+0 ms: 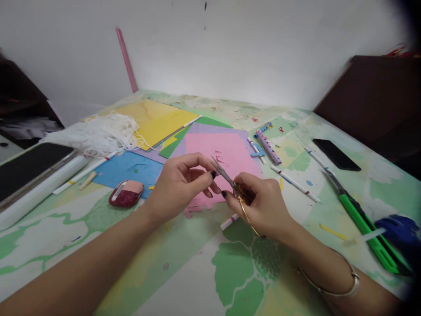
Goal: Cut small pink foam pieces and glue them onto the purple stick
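Note:
In my right hand (pixel 265 204) is a small pair of scissors (pixel 226 174) with gold handles. Their blades point up and to the left, slightly apart at the tips. My left hand (pixel 180 182) is close by, thumb and fingers drawn together near the blades; whatever they pinch is too small or hidden to make out. Both hands are above a pink sheet of paper (pixel 205 147). Small pink paper scraps (pixel 195 209) lie at its near edge, and a few thin cut bits rest on it beyond the blades. A white stick with a purple band (pixel 229 222) lies below my right hand.
Yellow (pixel 164 123), green, purple and blue sheets (pixel 115 170) lie around the pink one. White string (pixel 108 131) is heaped at left, near an earbud case (pixel 126 193). At right are a decorated purple tube (pixel 269 148), banded sticks, a black phone (pixel 336 154) and a green cutter (pixel 365 232).

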Tool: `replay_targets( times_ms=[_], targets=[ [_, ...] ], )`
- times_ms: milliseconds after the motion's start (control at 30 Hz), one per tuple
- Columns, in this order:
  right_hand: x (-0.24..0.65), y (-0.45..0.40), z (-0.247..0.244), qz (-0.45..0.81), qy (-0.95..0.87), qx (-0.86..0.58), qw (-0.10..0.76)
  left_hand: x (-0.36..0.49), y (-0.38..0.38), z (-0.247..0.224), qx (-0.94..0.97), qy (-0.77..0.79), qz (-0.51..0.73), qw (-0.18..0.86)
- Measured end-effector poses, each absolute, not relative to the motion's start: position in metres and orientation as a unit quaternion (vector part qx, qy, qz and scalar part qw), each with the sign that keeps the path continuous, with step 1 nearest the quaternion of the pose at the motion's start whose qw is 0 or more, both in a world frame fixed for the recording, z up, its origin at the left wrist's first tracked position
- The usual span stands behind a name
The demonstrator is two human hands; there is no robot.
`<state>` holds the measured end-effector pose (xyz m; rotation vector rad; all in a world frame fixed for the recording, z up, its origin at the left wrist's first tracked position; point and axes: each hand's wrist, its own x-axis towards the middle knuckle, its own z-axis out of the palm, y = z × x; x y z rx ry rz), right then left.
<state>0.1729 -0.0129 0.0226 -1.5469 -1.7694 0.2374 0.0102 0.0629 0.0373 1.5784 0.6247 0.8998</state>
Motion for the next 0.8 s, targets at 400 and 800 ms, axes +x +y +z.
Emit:
replay_targets(
  times_ms=[400, 800],
  targets=[
    [0.1733, -0.0136, 0.0187, 0.020, -0.702, -0.603, 0.379, 0.0120, 0.0611, 0.0368, 0.688, 0.266, 0.374, 0.562],
    [0.1730, -0.0136, 0.0183, 0.014, -0.701, -0.604, 0.379, 0.0123, 0.0594, 0.0371, 0.690, 0.271, 0.372, 0.558]
  ],
)
